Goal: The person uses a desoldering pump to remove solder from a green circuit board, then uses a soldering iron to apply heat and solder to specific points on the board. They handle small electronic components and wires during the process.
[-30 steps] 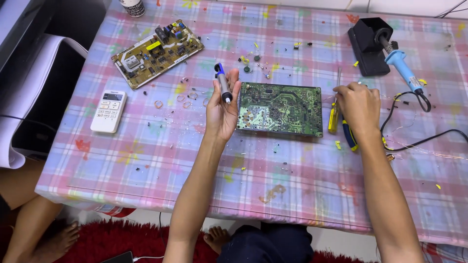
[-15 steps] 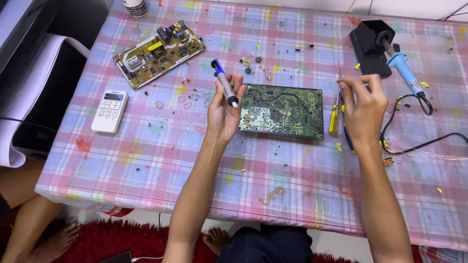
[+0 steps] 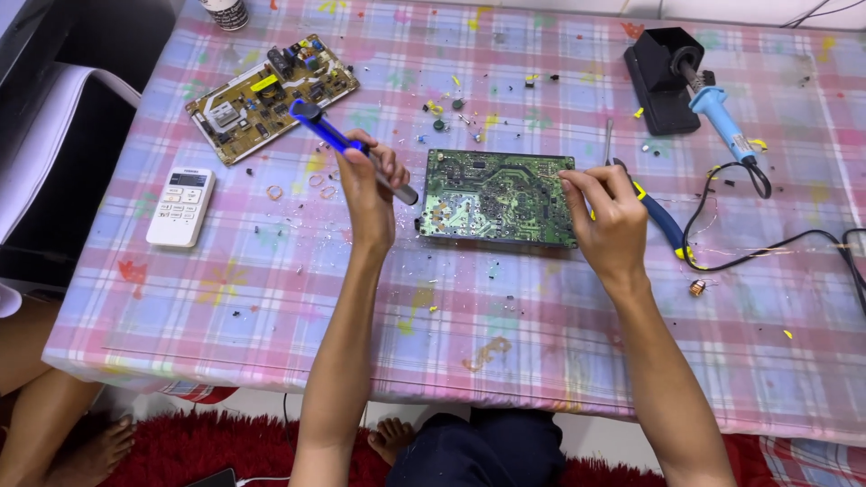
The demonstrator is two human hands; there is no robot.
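A green circuit board (image 3: pixel 498 197) lies solder side up near the middle of the table (image 3: pixel 541 361), its long axis running left to right, parallel to the table's near edge. Bare patterned cloth stretches wide in front of it, toward the person; behind it the cloth is strewn with small loose components (image 3: pixel 451 108).

The left hand (image 3: pixel 368 185) is wrapped shut around a blue desoldering pump (image 3: pixel 347 144), just left of the board. The pump runs on a slant, its blue plunger end up and to the left, its dark tip down and to the right, close to the board's left edge; whether it touches cannot be told.

The right hand (image 3: pixel 609 212) sits at the board's right edge, fingers pinched closed on a thin metal tool (image 3: pixel 608 142) that points away from the person. Under the hand lies a pair of blue-and-yellow-handled pliers (image 3: pixel 663 225).

Farther out: a tan circuit board (image 3: pixel 271 95) at the far left, a white remote (image 3: pixel 181 206) by the left edge, and a blue soldering iron (image 3: pixel 722 117) resting in its black stand (image 3: pixel 658 77) at the far right, its cable (image 3: pixel 767 243) looping over the cloth.
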